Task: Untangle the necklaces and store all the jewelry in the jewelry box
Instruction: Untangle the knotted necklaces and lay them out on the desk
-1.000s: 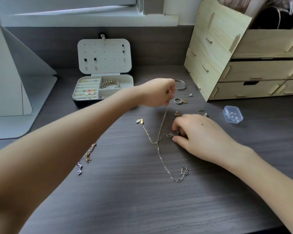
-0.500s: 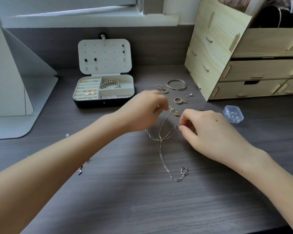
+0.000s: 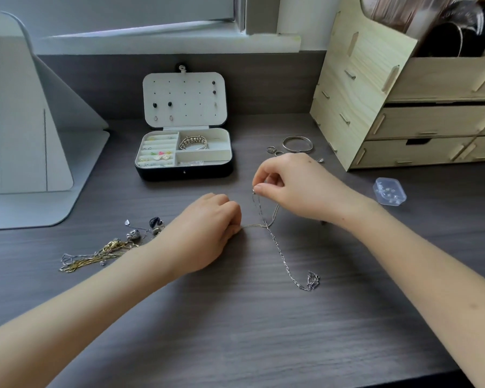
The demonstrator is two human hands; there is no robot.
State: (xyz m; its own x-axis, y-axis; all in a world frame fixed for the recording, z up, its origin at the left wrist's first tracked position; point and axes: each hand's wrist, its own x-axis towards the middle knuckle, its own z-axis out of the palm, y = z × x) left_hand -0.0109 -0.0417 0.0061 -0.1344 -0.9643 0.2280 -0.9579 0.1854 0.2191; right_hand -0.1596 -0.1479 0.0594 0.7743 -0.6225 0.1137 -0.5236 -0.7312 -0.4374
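Tangled silver necklace chains (image 3: 275,242) lie on the dark desk between my hands. My left hand (image 3: 205,231) pinches one strand low on the desk, pulling it leftward. My right hand (image 3: 294,186) pinches another strand's end, lifted above the desk. A loose chain tail trails toward me and ends in a small clump (image 3: 312,281). The open jewelry box (image 3: 184,172) stands behind, with a bracelet (image 3: 193,142) and earrings inside. A gold and silver chain pile (image 3: 95,254) lies left of my left wrist. A bangle (image 3: 296,142) and rings (image 3: 273,151) lie behind my right hand.
A wooden drawer organiser (image 3: 398,107) stands at the back right. A small clear plastic case (image 3: 389,191) sits right of my right hand. A grey folded stand (image 3: 34,163) fills the left. Small charms (image 3: 146,228) lie near the chain pile.
My left hand dropped from high near the bangle down to the desk and left. My right hand rose from the desk with a strand. The two strands now stretch apart.
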